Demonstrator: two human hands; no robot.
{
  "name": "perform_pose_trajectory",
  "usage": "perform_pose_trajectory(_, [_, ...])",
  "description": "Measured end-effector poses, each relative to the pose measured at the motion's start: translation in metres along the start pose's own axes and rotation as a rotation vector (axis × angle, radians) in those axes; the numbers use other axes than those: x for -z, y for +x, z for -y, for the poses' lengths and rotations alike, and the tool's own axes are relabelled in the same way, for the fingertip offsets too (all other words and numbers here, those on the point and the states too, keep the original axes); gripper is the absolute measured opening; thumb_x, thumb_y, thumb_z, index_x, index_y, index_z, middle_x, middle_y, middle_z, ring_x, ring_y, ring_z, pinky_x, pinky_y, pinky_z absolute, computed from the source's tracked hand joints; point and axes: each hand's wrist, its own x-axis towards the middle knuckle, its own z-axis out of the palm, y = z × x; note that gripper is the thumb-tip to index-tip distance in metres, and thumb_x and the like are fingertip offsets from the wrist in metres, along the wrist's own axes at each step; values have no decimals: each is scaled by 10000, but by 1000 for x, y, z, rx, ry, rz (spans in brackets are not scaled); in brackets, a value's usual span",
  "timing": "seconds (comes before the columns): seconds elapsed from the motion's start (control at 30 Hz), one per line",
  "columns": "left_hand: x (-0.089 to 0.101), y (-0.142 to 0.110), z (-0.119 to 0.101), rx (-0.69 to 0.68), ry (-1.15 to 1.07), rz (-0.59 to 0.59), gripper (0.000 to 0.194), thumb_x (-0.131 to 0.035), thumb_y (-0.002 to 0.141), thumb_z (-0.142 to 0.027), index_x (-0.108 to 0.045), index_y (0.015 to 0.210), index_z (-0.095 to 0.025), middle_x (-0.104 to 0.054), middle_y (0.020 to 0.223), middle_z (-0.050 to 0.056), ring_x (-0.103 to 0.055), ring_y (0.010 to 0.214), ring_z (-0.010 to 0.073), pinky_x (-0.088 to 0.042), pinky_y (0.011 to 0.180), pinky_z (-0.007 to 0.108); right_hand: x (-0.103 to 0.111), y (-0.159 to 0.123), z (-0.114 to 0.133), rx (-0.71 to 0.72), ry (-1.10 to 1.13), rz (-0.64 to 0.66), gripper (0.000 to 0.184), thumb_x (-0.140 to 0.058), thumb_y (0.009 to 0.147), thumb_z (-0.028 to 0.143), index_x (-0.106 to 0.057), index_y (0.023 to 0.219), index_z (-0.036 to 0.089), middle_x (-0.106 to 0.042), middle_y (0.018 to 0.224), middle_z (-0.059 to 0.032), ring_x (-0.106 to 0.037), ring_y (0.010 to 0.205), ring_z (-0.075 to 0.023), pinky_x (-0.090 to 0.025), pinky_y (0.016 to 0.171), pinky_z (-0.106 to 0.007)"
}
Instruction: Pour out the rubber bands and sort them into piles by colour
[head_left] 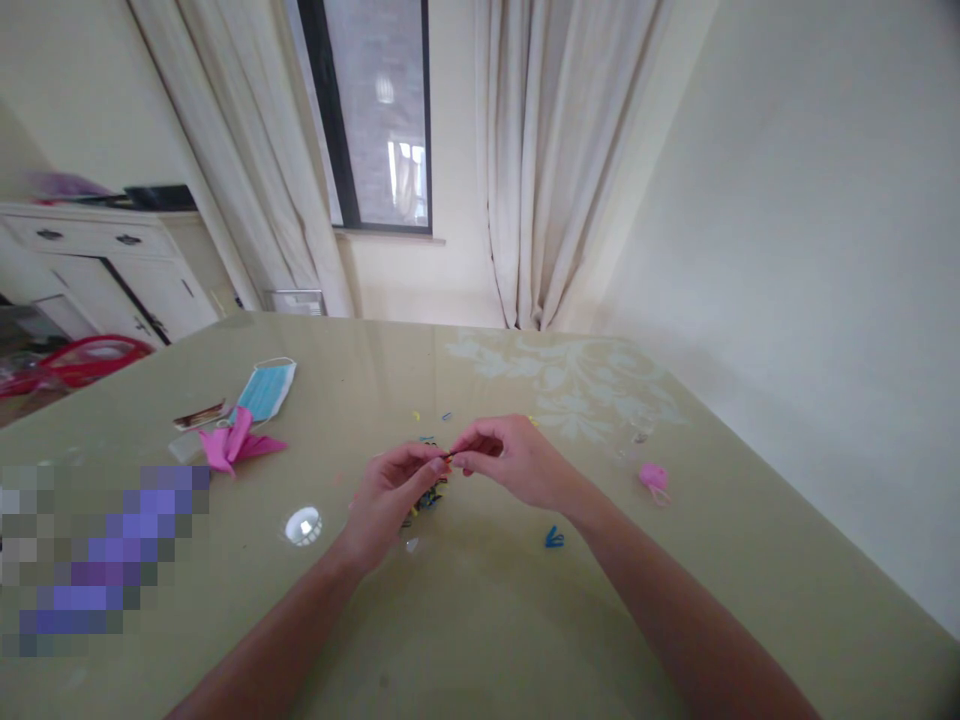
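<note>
Over the middle of the olive-green table [480, 620], my left hand [394, 492] and my right hand [510, 462] meet fingertip to fingertip. Both pinch a tiny piece between them that is too small to name. Under my left hand lies a small heap of little coloured pieces [429, 497], partly hidden by the fingers. A few loose bits lie just beyond the hands: a yellow one [416, 415] and a blue one [447, 415].
A blue face mask [266, 388] and a folded pink paper shape [234, 445] lie at the left. A small blue piece [554, 538] and a pink object [654, 478] lie at the right. A white cabinet [97, 270] and a red basket [82, 360] stand beyond the table's left edge.
</note>
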Motion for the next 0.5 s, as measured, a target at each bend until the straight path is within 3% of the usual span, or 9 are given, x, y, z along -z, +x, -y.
perform_pose_trajectory(0.5, [0, 0, 0, 27, -70, 1, 262, -879, 781, -436, -800, 872, -203, -799, 865, 36, -698, 780, 149, -520, 740, 239, -5, -3, 6, 26, -79, -23, 92, -760, 870, 258, -794, 890, 175, -771, 753, -21, -674, 671, -144, -499, 633, -244])
